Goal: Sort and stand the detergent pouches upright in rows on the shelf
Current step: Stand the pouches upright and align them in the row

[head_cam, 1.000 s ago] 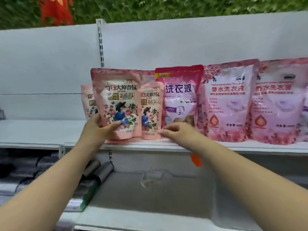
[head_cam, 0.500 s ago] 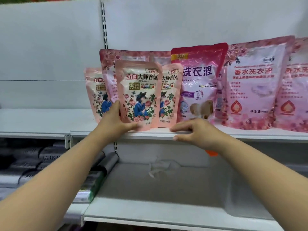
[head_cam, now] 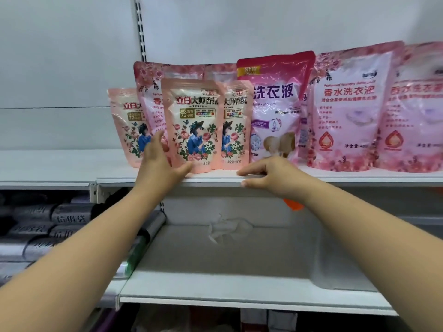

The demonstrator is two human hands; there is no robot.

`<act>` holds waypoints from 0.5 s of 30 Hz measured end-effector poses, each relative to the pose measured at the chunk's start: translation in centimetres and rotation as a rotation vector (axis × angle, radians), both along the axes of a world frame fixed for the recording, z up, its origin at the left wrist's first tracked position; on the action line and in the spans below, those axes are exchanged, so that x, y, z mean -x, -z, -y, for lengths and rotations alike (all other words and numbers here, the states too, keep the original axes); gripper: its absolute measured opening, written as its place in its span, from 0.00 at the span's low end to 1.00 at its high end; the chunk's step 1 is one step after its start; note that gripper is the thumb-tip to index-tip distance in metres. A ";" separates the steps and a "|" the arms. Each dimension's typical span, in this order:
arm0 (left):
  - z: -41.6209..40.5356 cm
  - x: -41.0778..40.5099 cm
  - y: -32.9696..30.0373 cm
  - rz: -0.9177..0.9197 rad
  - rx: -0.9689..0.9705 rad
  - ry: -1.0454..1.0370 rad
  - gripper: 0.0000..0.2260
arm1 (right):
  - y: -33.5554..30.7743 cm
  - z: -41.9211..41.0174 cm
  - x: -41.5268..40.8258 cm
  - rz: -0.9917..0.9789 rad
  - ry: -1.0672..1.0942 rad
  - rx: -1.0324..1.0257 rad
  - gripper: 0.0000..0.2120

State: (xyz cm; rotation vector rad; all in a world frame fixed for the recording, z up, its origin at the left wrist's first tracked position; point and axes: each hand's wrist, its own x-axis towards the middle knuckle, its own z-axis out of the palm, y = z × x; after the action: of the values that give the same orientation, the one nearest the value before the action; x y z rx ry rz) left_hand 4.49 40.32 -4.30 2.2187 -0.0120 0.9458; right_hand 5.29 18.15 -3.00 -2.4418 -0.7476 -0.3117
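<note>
A small peach pouch with a flower print (head_cam: 194,125) stands upright at the front of the white shelf (head_cam: 335,179). My left hand (head_cam: 160,164) holds its lower left edge, thumb under the bottom. Two matching small pouches stand beside it, one to the left (head_cam: 124,125) and one to the right (head_cam: 236,125). A taller pink pouch (head_cam: 148,92) stands behind them. A magenta-topped purple pouch (head_cam: 275,104) and two large pink pouches (head_cam: 347,104) (head_cam: 417,109) stand in a row to the right. My right hand (head_cam: 271,176) rests on the shelf's front edge, holding nothing.
A lower white shelf (head_cam: 227,279) lies under my arms with a scrap of clear plastic (head_cam: 227,230) on it. Dark grey rolls (head_cam: 48,226) are stacked at the lower left. The upper shelf continues bare to the left (head_cam: 48,164). An upright slotted post (head_cam: 140,27) divides the back panel.
The view has come closer and tilted down. My left hand has set the small peach pouch down onto the shelf front; my right hand has settled on the shelf edge.
</note>
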 end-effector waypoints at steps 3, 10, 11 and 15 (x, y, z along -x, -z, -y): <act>0.5 1.6 0.8 0.144 -0.096 -0.082 0.32 | 0.1 0.4 0.6 0.084 0.021 0.090 0.16; 6.7 2.7 1.7 0.166 -0.428 0.185 0.25 | -0.7 7.2 2.3 0.295 0.274 0.003 0.11; 8.2 2.4 1.6 0.179 -0.451 0.224 0.26 | -0.7 8.7 2.4 0.290 0.332 -0.023 0.11; 14.5 1.5 1.3 0.175 -0.487 0.359 0.20 | -0.2 15.1 2.9 0.296 0.542 -0.120 0.10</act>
State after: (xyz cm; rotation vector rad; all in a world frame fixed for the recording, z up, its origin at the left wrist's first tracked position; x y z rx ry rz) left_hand 3.02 25.78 -5.60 2.4354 -0.7684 1.0019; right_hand 2.39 3.02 -2.83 -2.4712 -0.1532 -0.9109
